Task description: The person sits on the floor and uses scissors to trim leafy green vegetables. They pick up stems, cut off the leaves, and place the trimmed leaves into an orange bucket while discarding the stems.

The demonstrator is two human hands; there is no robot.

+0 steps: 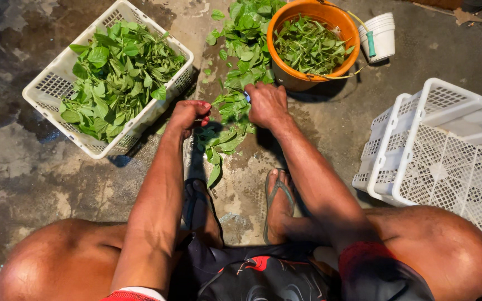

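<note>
Leafy green stems (231, 111), both hands closed on them, left hand (188, 115), right hand (267, 104), fingertips hidden

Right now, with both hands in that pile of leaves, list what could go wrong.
1. The right hand seems to grip a small blue-handled tool close to the left hand; if it is a blade, a slip might nick fingers.
2. The leaf pile lies on wet, stained concrete floor, so leaves may pick up dirt.
3. The white basket is heaped to its rim; more leaves could spill out.
</note>
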